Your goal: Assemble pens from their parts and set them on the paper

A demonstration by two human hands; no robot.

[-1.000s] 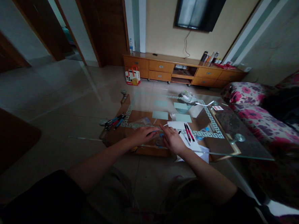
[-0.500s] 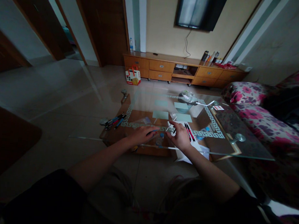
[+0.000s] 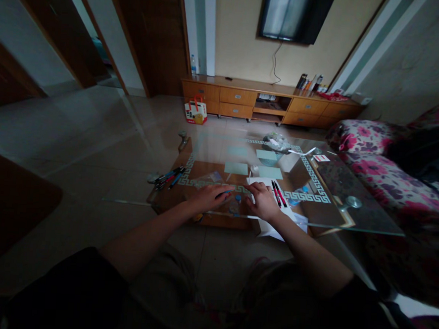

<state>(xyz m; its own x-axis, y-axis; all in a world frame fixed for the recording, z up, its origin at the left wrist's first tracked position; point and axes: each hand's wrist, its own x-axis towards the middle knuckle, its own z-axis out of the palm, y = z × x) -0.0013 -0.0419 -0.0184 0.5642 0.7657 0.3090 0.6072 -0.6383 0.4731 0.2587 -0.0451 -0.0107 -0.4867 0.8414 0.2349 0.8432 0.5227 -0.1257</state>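
My left hand (image 3: 206,197) lies on the glass coffee table (image 3: 350,219), its fingers closed around a blue pen (image 3: 225,191) that points right. My right hand (image 3: 264,201) rests a little to the right, on a white sheet of paper (image 3: 287,216). Its fingers pinch a thin white stick (image 3: 249,176) that pokes up past the fingertips. Small blue bits (image 3: 237,198) lie between the two hands. Red and black pens (image 3: 278,193) lie on the sheet just right of my right hand.
A bundle of pens (image 3: 168,176) sits at the table's left edge. Pale green cards (image 3: 236,168) and a basket with a plastic bag (image 3: 275,144) are farther back. A floral sofa (image 3: 368,159) stands on the right, a wooden cabinet (image 3: 245,100) and a paper bag (image 3: 195,112) beyond.
My right hand lifted off the table with the thin white stick, moved right and came back down onto the paper. My left hand with the blue pen stayed put.
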